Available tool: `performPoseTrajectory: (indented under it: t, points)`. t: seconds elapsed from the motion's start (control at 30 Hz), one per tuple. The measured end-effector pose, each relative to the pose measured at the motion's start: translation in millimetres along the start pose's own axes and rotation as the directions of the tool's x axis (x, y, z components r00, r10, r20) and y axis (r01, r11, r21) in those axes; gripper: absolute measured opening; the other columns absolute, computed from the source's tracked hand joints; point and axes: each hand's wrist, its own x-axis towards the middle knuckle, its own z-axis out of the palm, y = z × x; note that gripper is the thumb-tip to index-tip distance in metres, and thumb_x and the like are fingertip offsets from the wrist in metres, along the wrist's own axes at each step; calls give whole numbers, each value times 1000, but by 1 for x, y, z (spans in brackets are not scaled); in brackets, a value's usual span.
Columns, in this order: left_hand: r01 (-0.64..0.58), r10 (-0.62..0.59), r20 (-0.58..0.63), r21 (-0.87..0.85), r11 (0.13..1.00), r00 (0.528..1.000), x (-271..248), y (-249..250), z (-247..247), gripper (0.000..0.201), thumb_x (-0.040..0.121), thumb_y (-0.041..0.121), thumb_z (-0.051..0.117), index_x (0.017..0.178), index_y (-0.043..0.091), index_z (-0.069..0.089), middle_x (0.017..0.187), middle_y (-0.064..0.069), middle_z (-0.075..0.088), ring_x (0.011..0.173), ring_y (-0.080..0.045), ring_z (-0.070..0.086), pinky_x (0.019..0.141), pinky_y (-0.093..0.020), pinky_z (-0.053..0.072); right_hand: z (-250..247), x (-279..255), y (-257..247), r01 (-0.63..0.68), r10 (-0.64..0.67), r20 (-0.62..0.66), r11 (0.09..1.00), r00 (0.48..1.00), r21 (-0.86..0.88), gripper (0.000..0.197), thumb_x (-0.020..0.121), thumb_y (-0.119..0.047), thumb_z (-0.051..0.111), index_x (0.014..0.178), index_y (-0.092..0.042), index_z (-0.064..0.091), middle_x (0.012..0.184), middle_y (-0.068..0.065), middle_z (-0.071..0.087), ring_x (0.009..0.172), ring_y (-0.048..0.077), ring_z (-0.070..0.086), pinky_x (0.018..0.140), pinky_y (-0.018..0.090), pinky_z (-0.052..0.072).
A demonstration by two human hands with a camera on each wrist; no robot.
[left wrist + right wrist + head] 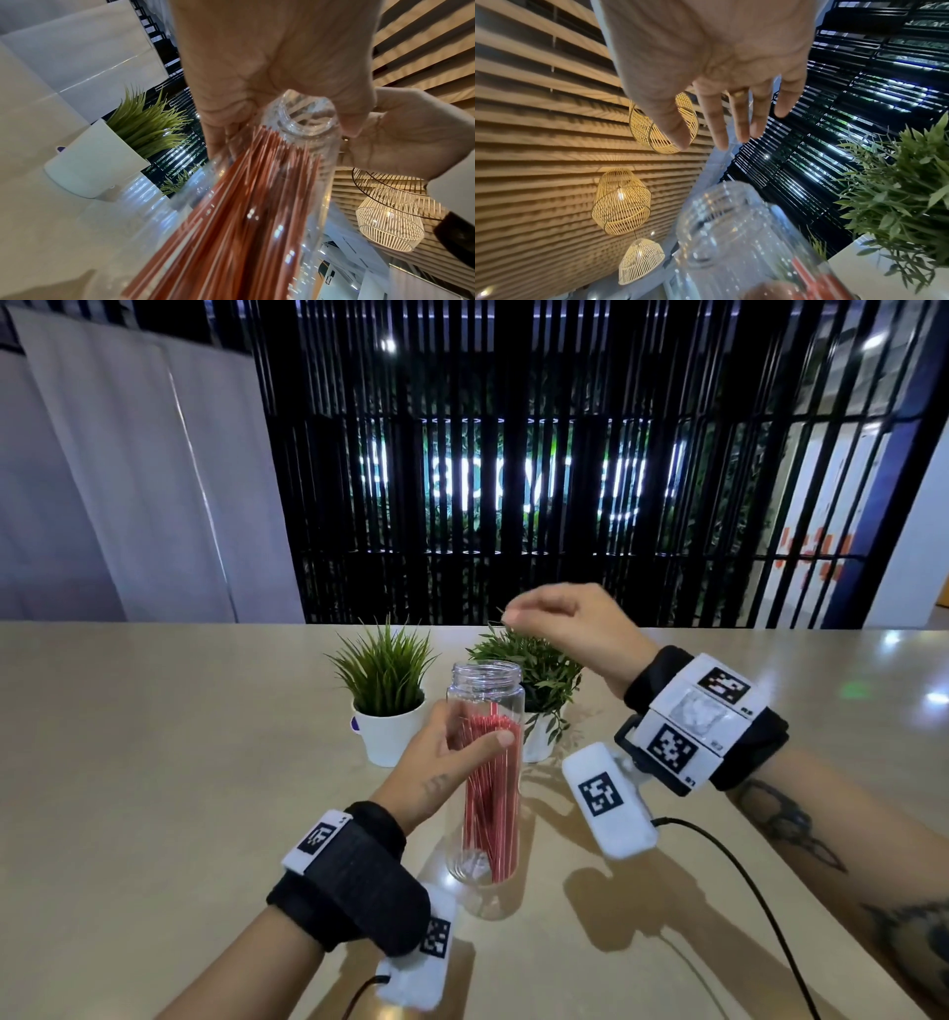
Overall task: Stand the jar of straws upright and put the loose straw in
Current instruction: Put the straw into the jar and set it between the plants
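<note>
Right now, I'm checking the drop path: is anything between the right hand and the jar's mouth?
Nothing visible. The lidless jar stands upright under the empty right hand; the left hand grips its side, below the mouth; the leafy plant stands behind.

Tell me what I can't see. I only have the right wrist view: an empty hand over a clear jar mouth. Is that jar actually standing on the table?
Observer: Yes. In the head view the jar stands upright, base down on the table.
Operator: Is anything steadying it?
Observer: The left hand grips its upper half, with the thumb across the front.
Operator: Any straw lying loose on the table?
Observer: None shows in the head view. The red straws are inside the jar, and one pokes higher than the rest.
</note>
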Motion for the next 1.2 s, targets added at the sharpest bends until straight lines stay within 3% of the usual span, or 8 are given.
performPoseTrajectory:
  t: [0.17,0.43,0.5,0.63,0.77,0.93,1.03,1.2]
  points:
    - [-5,6,-15,15,1000,1000,1,0,-3,63,58,61,62,105,23,46,99,-2,60,94,-17,61,79,-29,49,-5,-10,9,13,40,-296,984,954,176,19,84,-8,54,74,-23,51,85,-1,55,82,15,52,67,21,40]
    - [-34,35,-58,33,999,998,-1,3,1,58,62,56,67,99,19,41,83,8,49,68,4,53,66,-21,43,49,-89,33,-335,297,158,864,942,376,34,91,-32,50,116,-14,37,106,-2,50,86,0,51,62,12,44]
    - [-30,34,-109,38,999,993,-3,7,4,56,64,51,67,100,16,43,84,11,48,69,7,54,70,-23,45,61,-99,34,-338,290,179,862,940,377,43,91,-26,51,128,-18,30,120,0,51,95,0,53,72,9,47]
    - [16,2,-173,104,994,985,-8,4,5,76,53,62,70,108,15,46,98,3,59,92,-11,60,85,-31,50,89,-108,51,-246,232,89,945,969,217,71,86,-19,59,142,-19,16,138,2,45,125,14,47,109,35,40]
    - [53,-51,-67,20,998,996,-20,-14,3,70,50,58,75,107,25,51,104,3,66,99,-12,63,91,-30,50,97,-110,70,-251,251,26,950,968,188,60,81,-12,59,131,-22,26,128,6,56,116,19,56,103,42,45]
    - [102,-106,21,146,984,994,-27,-29,-13,72,56,49,78,118,54,41,117,3,52,104,-6,51,86,-20,44,95,-108,82,-267,242,124,930,962,254,50,86,-6,58,123,-20,28,109,-8,56,97,0,60,77,8,51]
    - [117,-125,46,156,981,991,-14,-29,-21,77,70,20,78,132,38,35,109,-3,57,91,-9,55,67,-9,47,100,-92,92,-242,229,89,951,969,191,51,85,-10,61,121,-22,29,123,2,50,103,5,58,77,7,48]
    - [160,-160,-4,90,983,987,18,-37,-26,65,77,-1,66,134,11,36,123,-13,52,107,-22,53,89,-30,48,110,-45,104,-256,256,-4,965,967,53,54,80,-13,66,125,-13,35,132,7,51,118,17,53,97,23,39]
